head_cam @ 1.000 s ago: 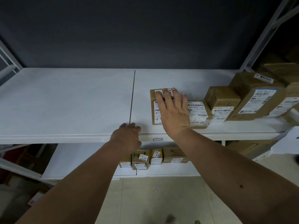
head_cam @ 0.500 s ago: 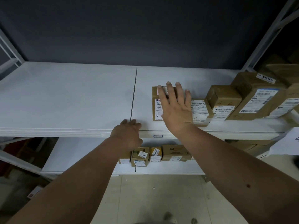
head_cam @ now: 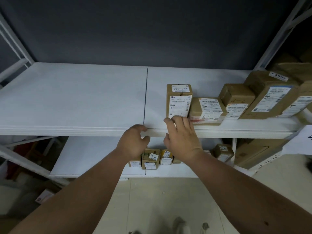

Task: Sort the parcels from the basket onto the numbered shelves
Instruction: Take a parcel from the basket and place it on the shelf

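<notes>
On the upper white shelf (head_cam: 72, 98), right of the seam between its two boards, a tall brown parcel (head_cam: 179, 100) now shows its whole labelled front, marked "4-2" by hand near the bottom. A second ago the right hand (head_cam: 181, 137) lay flat across this parcel and hid most of it; half a second ago the fingers were spread over it. That hand has since drawn back toward the shelf's front edge, and only its fingertips (head_cam: 177, 119) overlap the parcel's lower edge; whether they touch it or hang just in front I cannot tell. Its grip is apart, fingers loosely bent and holding nothing.

The left hand (head_cam: 133, 142) was resting with its fingers on the shelf's front lip in both earlier frames. It has dropped slightly, so its loosely curled fingers sit at and just under that lip, closed on nothing.

Just right of the tall parcel lies a low parcel (head_cam: 206, 110), also marked "4-2", touching it or nearly so. Further right stand a mid-sized box (head_cam: 236, 100) and a large box (head_cam: 270, 95), as before. Below, on the lower shelf (head_cam: 94, 159), a cluster of small boxes (head_cam: 152, 159) shows between the two wrists. The basket is not in view.
</notes>
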